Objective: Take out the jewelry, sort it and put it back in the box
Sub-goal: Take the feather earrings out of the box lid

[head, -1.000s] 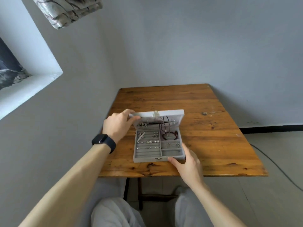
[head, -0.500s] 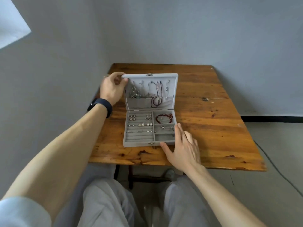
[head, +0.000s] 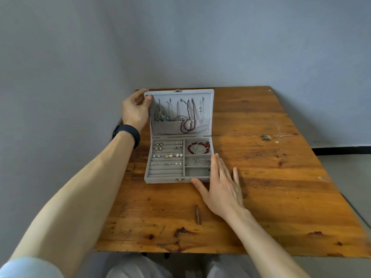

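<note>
Lid (head: 180,109) now fully upright — left hand (head: 135,111) gripping | no legible writing

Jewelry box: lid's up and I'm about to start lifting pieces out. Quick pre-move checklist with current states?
1. Lid fully open, held by left hand: ok.
2. Jewelry box steadied by right hand at its front right corner: ok.
3. Red bracelet in top right compartment, unobstructed: ok.
4. Necklaces on lid hooks untangled: cannot tell.
5. A hand free to pick: not ok, both are on the box.
6. Bare table for sorting: ok.
</note>
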`<control>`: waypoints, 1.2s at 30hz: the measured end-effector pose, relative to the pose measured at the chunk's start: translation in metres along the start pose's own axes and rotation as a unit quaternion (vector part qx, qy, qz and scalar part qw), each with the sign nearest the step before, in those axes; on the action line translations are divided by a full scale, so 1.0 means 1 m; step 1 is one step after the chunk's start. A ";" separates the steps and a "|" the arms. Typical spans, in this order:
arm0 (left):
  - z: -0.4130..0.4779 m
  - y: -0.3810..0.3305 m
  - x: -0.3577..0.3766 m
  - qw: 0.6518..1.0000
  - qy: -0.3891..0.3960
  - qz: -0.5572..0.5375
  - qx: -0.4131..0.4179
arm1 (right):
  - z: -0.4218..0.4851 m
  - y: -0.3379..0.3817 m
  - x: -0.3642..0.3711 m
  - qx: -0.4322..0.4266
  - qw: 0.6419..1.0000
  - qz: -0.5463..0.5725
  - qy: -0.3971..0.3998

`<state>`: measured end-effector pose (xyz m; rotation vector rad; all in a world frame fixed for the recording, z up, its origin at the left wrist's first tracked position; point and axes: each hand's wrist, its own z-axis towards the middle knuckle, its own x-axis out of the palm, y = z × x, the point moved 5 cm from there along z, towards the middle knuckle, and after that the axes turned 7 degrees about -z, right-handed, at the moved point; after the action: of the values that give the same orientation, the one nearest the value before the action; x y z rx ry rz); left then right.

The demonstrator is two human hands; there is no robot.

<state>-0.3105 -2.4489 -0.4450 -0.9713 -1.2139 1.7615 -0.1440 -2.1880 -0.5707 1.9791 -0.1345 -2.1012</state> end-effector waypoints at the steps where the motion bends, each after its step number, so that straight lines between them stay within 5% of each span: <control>1: 0.004 0.002 0.001 1.000 -0.002 -0.004 -0.002 | 0.005 0.000 0.000 0.000 1.000 -0.001 -0.001; 8: 0.013 0.011 0.005 0.998 0.018 -0.046 -0.031 | 0.010 -0.004 0.008 0.007 1.000 -0.006 -0.028; 15: -0.003 0.014 0.011 0.983 0.150 0.076 -0.078 | 0.010 -0.001 0.002 0.006 1.000 0.003 -0.014; 20: -0.088 0.027 -0.008 0.984 0.106 0.124 -0.071 | 0.007 -0.002 0.000 0.011 1.000 0.006 -0.001; 25: -0.180 0.054 -0.021 0.952 0.154 0.264 -0.019 | 0.007 0.000 -0.003 0.015 1.000 0.007 -0.004; 29: -0.195 0.073 -0.019 0.920 0.179 0.349 -0.015 | 0.004 0.001 -0.003 0.024 1.000 -0.005 0.006; 36: -0.199 0.082 -0.020 0.916 0.165 0.365 -0.020 | 0.008 0.006 -0.018 0.020 0.999 -0.002 0.026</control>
<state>-0.1380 -2.4141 -0.5703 -1.8296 -0.7030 1.9931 -0.1504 -2.1908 -0.5514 2.0574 -0.1647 -2.0619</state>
